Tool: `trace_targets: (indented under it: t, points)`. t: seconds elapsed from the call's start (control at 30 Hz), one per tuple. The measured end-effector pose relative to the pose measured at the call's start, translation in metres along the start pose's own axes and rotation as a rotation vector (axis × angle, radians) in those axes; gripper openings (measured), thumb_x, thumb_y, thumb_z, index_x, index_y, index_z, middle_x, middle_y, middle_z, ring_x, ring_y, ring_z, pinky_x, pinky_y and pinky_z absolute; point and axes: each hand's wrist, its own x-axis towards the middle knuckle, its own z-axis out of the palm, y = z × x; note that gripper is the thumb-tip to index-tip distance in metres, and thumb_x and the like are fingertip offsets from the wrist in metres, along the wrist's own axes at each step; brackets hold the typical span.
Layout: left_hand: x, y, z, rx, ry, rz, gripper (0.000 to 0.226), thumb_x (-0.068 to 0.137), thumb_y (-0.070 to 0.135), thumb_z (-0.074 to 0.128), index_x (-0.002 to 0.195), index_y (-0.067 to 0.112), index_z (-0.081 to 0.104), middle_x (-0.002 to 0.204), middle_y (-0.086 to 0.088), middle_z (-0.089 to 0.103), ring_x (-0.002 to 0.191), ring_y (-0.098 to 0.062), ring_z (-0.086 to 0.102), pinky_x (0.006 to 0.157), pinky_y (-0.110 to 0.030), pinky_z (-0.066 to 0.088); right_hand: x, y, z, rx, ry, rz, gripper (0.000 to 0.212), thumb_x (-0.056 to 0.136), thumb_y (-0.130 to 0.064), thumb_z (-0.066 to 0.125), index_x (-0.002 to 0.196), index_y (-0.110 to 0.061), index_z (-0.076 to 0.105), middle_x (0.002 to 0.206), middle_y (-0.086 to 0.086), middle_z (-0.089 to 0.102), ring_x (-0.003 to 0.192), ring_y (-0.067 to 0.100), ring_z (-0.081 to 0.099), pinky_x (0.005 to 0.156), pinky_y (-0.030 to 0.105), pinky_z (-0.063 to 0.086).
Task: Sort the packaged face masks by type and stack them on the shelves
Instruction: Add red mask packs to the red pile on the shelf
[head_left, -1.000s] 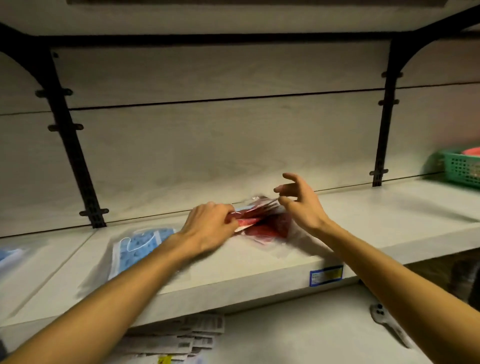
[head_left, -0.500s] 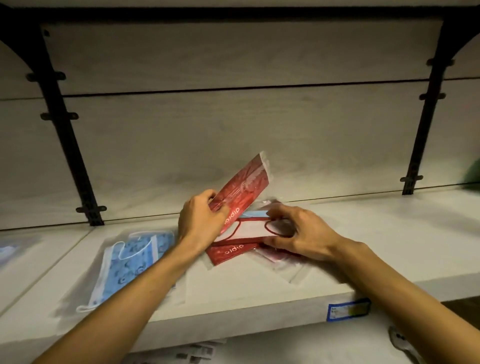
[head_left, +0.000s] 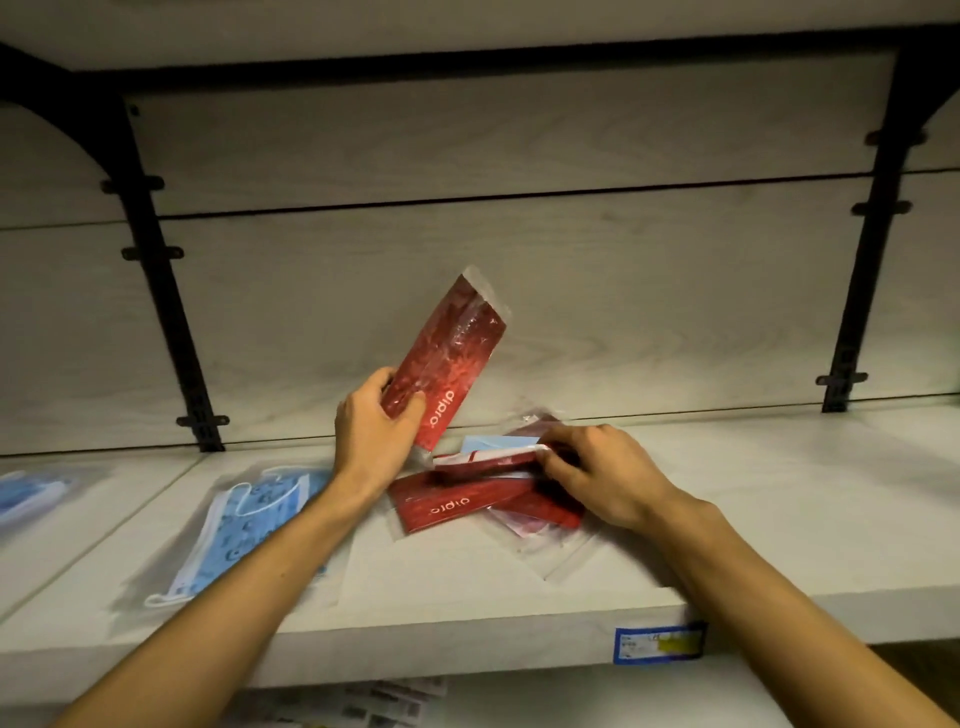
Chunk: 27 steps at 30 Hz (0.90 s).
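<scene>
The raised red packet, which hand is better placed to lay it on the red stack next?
Probably left: the left hand already grips the raised red packet; the right hand holds the red stack.

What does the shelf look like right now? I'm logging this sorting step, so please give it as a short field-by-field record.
left hand: left hand grips a raised red mask pack, tilted up off the shelf
right hand: right hand pinches a pack in the red pile
red pile: several overlapping packs lying on the white shelf
light blue pack: light blue pack partly showing at the back of the pile
blue patterned masks: blue patterned masks bagged, flat, left of the pile
shelf edge: blue price label
</scene>
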Motion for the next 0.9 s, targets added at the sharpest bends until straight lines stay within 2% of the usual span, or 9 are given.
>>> trace_targets:
  t: [0.07,0.17,0.3,0.37,0.5,0.57,0.63,0.8,0.9]
  points:
    - [-0.005,0.002,0.0,-0.026,0.037,0.022,0.016,0.09,0.018,0.07,0.103,0.027,0.065,0.094,0.003,0.075,0.083,-0.019,0.073,0.08,-0.043,0.061,-0.002,0.002,-0.002,-0.007,0.052,0.024,0.03,0.101,-0.045,0.046,0.123,-0.035,0.065,0.11,-0.005,0.075,0.101,0.025,0.067,0.079,0.036,0.051]
    - [-0.009,0.007,-0.006,-0.071,0.098,0.051,0.015,0.094,0.013,0.067,0.101,0.025,0.064,0.092,0.002,0.073,0.083,-0.021,0.072,0.077,-0.039,0.06,-0.003,0.009,-0.005,0.028,0.116,0.103,0.028,0.102,-0.046,0.045,0.112,-0.029,0.065,0.102,-0.002,0.076,0.099,0.029,0.067,0.075,0.036,0.049]
    - [-0.011,0.022,-0.02,-0.247,0.111,-0.103,0.014,0.095,0.01,0.065,0.096,0.024,0.066,0.082,0.012,0.074,0.073,-0.004,0.07,0.063,-0.019,0.056,-0.006,0.011,-0.007,0.132,0.219,0.185,0.027,0.103,-0.043,0.045,0.098,-0.023,0.063,0.086,-0.003,0.071,0.085,0.028,0.065,0.069,0.037,0.047]
    - [-0.016,0.028,-0.029,-0.317,0.1,-0.181,0.013,0.094,0.012,0.067,0.097,0.025,0.067,0.086,0.009,0.076,0.073,-0.002,0.072,0.06,-0.017,0.054,-0.008,0.006,-0.008,0.383,0.268,0.259,0.027,0.103,-0.04,0.049,0.095,-0.02,0.065,0.083,-0.003,0.07,0.082,0.027,0.066,0.073,0.042,0.052]
    - [-0.034,0.031,-0.051,-0.44,0.035,-0.319,0.023,0.093,0.019,0.071,0.115,0.022,0.066,0.103,-0.002,0.078,0.091,-0.02,0.076,0.078,-0.037,0.06,-0.002,-0.014,-0.019,1.055,0.317,0.447,0.022,0.099,-0.029,0.06,0.095,-0.01,0.071,0.088,0.011,0.073,0.082,0.027,0.067,0.089,0.058,0.056]
    - [-0.043,0.034,-0.065,-0.476,0.022,-0.331,0.025,0.092,0.013,0.071,0.116,0.019,0.066,0.104,-0.005,0.078,0.092,-0.023,0.077,0.077,-0.037,0.061,0.001,-0.025,-0.026,1.186,0.325,0.478,0.022,0.091,-0.034,0.07,0.095,-0.012,0.071,0.088,0.009,0.075,0.08,0.026,0.07,0.088,0.051,0.058]
    - [-0.05,0.036,-0.078,-0.461,0.029,-0.316,0.025,0.091,0.001,0.068,0.11,0.018,0.067,0.099,-0.005,0.079,0.086,-0.018,0.077,0.07,-0.026,0.06,0.001,-0.04,-0.026,1.207,0.291,0.464,0.034,0.08,-0.038,0.076,0.105,-0.015,0.071,0.096,0.008,0.077,0.083,0.023,0.073,0.083,0.042,0.059]
    - [-0.076,0.039,-0.12,-0.458,-0.026,-0.324,0.025,0.09,-0.004,0.066,0.108,0.014,0.067,0.091,0.002,0.079,0.081,-0.011,0.076,0.064,-0.018,0.057,-0.009,-0.096,-0.001,1.267,0.291,0.423,0.03,0.093,-0.019,0.068,0.122,-0.011,0.064,0.087,-0.003,0.078,0.077,0.015,0.076,0.055,0.026,0.058]
    - [-0.097,0.033,-0.156,-0.467,-0.03,-0.342,0.025,0.09,-0.002,0.066,0.109,0.015,0.067,0.092,0.003,0.08,0.083,-0.011,0.076,0.064,-0.017,0.057,-0.023,-0.132,0.015,1.33,0.28,0.369,0.032,0.095,-0.015,0.066,0.127,-0.014,0.063,0.112,0.007,0.075,0.098,0.023,0.073,0.076,0.032,0.061]
